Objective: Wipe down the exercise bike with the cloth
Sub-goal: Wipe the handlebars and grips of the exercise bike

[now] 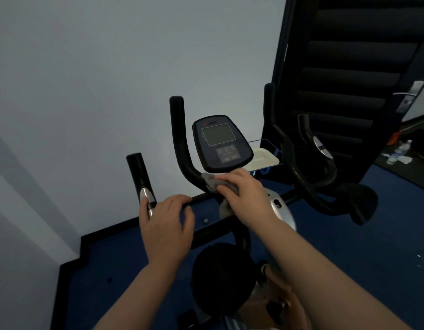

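The black exercise bike stands right below me, its console (221, 142) with a grey screen in the middle of the view. My right hand (241, 189) grips a grey cloth (212, 183) and presses it on the bend of the upright handlebar (180, 139), just under the console. My left hand (167, 221) is curled over the left handlebar grip (144, 184), beside its silver sensor band. The bike's round black saddle (221, 275) sits below my forearms.
A grey wall fills the left and back. A dark staircase (349, 67) rises at the right behind a second black machine with curved handles (311, 167). The floor (372, 246) is blue; plastic bottles (400, 152) lie at far right. A cream tray (265, 159) sits behind the console.
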The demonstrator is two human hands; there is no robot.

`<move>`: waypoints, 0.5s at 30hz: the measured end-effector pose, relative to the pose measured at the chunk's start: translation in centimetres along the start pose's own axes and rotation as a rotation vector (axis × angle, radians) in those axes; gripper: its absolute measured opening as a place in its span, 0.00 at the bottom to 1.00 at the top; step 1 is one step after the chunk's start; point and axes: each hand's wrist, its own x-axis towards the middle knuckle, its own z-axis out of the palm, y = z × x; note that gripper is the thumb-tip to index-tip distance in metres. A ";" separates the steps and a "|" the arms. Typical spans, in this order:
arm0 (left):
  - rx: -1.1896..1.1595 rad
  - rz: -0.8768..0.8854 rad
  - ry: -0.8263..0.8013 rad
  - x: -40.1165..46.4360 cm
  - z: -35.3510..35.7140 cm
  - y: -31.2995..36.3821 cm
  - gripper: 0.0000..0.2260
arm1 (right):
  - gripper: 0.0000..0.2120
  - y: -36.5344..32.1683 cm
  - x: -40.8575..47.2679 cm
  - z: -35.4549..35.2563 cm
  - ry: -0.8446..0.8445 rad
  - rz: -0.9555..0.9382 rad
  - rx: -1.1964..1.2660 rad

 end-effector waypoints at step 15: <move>0.117 -0.037 -0.008 -0.1 0.5 0.2 0.10 | 0.12 1.6 -3.9 -0.5 0.003 -0.089 0.089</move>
